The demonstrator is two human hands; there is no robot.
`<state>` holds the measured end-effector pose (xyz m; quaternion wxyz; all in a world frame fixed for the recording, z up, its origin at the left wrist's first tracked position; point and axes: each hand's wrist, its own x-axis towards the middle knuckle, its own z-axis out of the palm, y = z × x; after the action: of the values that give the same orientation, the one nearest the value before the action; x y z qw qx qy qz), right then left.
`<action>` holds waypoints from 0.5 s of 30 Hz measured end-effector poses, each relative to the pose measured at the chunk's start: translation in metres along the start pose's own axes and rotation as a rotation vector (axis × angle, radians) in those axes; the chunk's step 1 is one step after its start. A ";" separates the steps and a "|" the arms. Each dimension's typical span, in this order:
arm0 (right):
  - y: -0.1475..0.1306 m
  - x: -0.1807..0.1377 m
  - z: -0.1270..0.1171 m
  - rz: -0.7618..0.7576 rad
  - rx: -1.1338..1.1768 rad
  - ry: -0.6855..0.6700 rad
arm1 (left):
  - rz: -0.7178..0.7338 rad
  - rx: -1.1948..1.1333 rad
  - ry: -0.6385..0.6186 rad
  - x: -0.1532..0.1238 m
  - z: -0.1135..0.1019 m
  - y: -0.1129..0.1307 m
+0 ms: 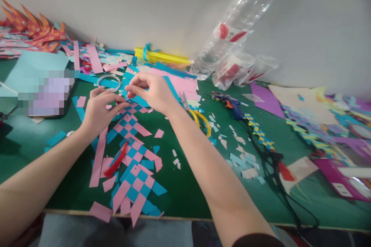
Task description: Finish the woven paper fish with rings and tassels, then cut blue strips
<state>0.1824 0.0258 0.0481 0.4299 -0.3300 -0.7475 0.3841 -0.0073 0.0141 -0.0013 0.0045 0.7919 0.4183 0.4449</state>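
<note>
Right hand just above woven paper piece

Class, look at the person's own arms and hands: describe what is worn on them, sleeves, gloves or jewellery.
The left hand and right hand are ungloved, with no ring showing. Both forearms are uncovered. A dark sleeve edge shows only high on the right arm, at the picture's bottom edge.
</note>
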 end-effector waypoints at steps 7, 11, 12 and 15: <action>0.003 0.000 -0.002 -0.019 -0.016 -0.011 | 0.018 0.017 0.017 0.000 0.001 -0.001; 0.005 0.001 -0.004 -0.019 -0.035 0.006 | -0.002 0.014 0.013 0.000 0.000 0.001; 0.005 0.001 -0.004 -0.018 -0.038 0.010 | -0.014 0.012 0.006 0.000 0.000 0.002; 0.006 0.001 -0.004 -0.021 -0.036 0.001 | -0.040 0.006 -0.024 0.002 -0.002 0.005</action>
<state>0.1865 0.0308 0.0448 0.4286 -0.3300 -0.7573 0.3659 -0.0052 0.0111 0.0030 0.0159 0.7886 0.4355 0.4339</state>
